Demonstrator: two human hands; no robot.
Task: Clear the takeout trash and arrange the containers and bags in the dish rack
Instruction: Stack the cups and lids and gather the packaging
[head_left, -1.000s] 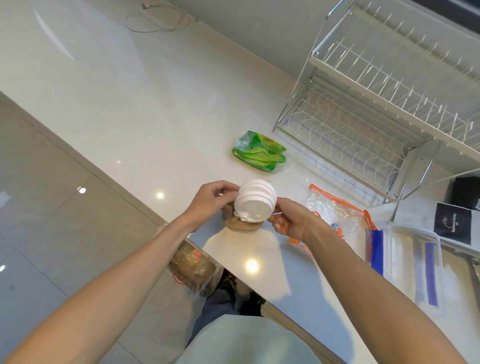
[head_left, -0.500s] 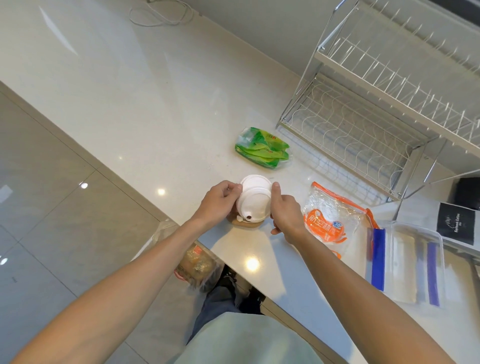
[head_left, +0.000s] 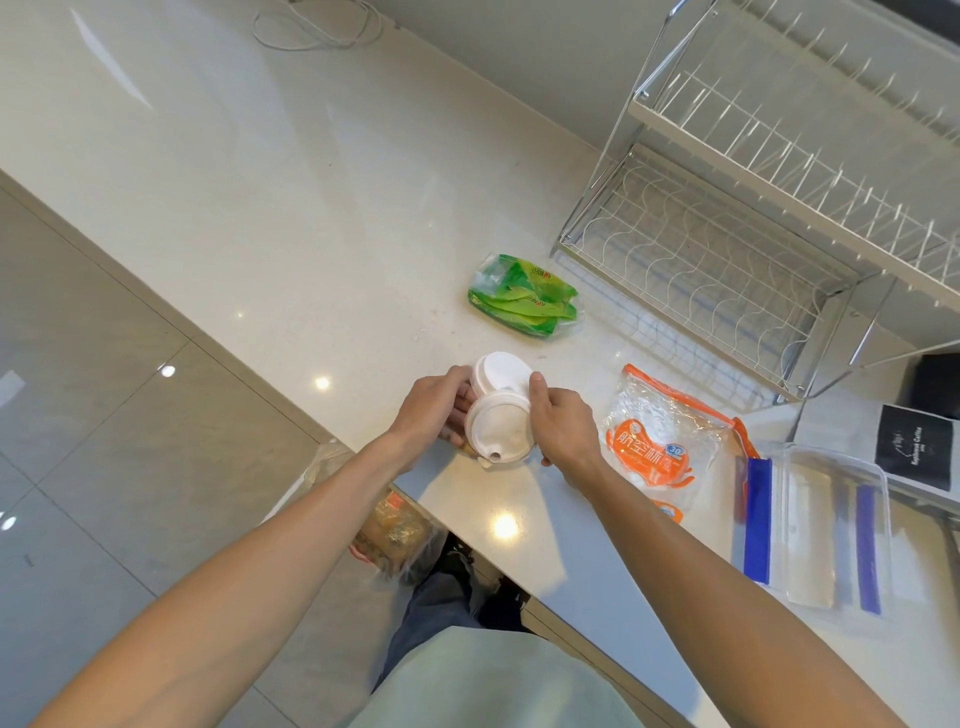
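Note:
Near the counter's front edge both hands hold white plastic cup lids. My left hand (head_left: 434, 410) grips the stack from the left, with a second lid (head_left: 501, 370) showing behind. My right hand (head_left: 563, 428) grips the front lid (head_left: 501, 428), which has a small sip hole, from the right. A brown cup part peeks out under the lids. A green packet bag (head_left: 522, 296) lies beyond the hands. An orange-trimmed clear zip bag (head_left: 662, 436) lies to the right. A two-tier wire dish rack (head_left: 727, 249) stands at the back right.
A clear container with blue-striped bags (head_left: 815, 525) sits at the right edge, next to a black-labelled white pouch (head_left: 911, 449). A plastic trash bag with food waste (head_left: 395, 525) hangs below the counter edge. A white cable (head_left: 317, 26) lies at the far back.
The lids have come down toward the counter, and the single stack has split: one lid now sits in front and another shows behind it.

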